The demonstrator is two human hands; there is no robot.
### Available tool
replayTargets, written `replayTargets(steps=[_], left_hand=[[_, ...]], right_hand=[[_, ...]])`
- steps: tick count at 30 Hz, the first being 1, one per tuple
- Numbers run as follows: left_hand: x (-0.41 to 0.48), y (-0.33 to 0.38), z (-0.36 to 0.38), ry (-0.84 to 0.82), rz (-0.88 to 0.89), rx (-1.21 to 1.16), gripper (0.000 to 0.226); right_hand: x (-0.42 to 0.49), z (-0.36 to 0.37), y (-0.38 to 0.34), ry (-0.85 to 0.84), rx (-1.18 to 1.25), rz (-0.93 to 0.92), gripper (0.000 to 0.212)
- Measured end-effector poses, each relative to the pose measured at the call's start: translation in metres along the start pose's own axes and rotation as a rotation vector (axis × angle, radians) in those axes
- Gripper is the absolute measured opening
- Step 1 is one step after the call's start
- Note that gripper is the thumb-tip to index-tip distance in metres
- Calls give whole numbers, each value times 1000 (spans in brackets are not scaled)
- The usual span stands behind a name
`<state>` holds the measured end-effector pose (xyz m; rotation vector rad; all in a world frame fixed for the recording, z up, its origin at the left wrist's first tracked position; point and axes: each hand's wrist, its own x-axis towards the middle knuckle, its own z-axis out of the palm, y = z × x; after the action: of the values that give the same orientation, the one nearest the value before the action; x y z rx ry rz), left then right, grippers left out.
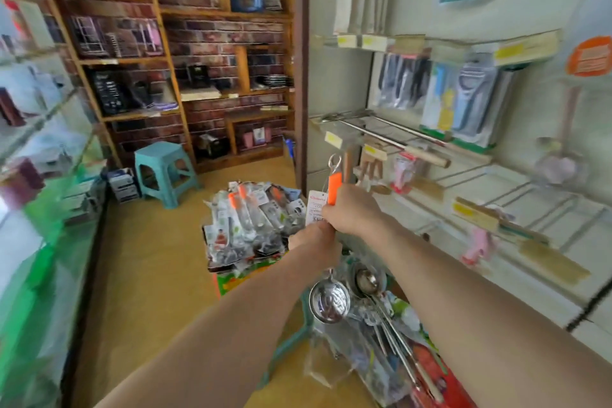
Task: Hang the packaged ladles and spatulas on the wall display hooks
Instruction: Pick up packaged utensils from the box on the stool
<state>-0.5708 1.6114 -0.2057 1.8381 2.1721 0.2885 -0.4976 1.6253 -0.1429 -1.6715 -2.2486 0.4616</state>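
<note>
A steel ladle [329,300] with an orange handle end and a metal hanging loop at the top stands upright before me. My right hand [352,210] grips its handle just below the orange part, beside a white price tag. My left hand [314,238] holds the shaft directly underneath. The bowl hangs below both hands. Long bare display hooks [390,139] jut from the white wall panel just right of the ladle's loop. More packaged ladles and spatulas lie in a pile [251,222] on a box beyond my hands.
A second heap of wrapped ladles [381,325] lies on a red box at lower right. Peelers and knives [463,99] hang on upper hooks. A teal stool [164,172] stands by wooden shelves at the back. Glass counters line the left.
</note>
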Motion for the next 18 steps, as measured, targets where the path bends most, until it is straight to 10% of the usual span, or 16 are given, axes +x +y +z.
replayTargets(steps=[18], left_hand=[[175, -177, -22, -22, -352, -71, 13]], right_hand=[[229, 122, -116, -272, 27, -182, 32]])
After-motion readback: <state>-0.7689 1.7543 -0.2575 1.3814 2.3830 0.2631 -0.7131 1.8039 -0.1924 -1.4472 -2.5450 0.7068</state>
